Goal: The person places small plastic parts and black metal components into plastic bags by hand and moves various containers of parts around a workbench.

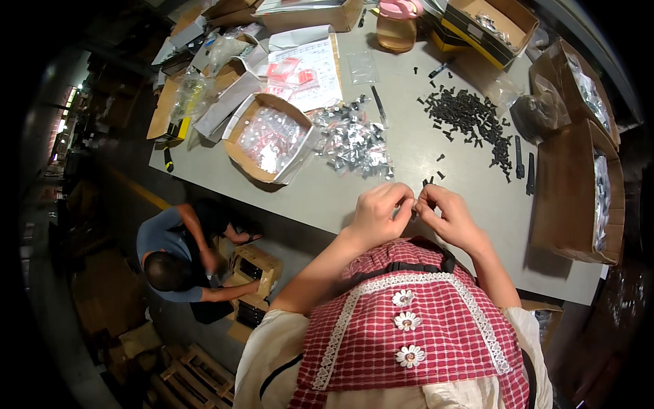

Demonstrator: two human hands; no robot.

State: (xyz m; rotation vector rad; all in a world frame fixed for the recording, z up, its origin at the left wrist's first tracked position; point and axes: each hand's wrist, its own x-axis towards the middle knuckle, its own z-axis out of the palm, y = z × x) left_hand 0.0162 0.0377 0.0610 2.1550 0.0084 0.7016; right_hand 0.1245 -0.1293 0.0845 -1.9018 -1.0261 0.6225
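At the table's near edge my left hand (381,214) and my right hand (449,217) meet, fingertips pinched together. Whatever sits between them is too small and covered to make out. Just beyond the fingers lie a few small black screw-like pieces (428,182). Farther off to the right spreads a heap of the same black pieces (466,116). Ahead and left of my hands is a pile of small clear bags (351,140) with shiny parts. Left of that pile, an open cardboard box (246,165) holds more little clear bags.
Cardboard boxes (550,198) of bagged parts line the table's right side. A pink-lidded jar (398,31) and a parts box (470,31) stand at the back. Papers (325,61) and a black pen (379,105) lie ahead. Below left, another person (170,255) handles a carton (262,262).
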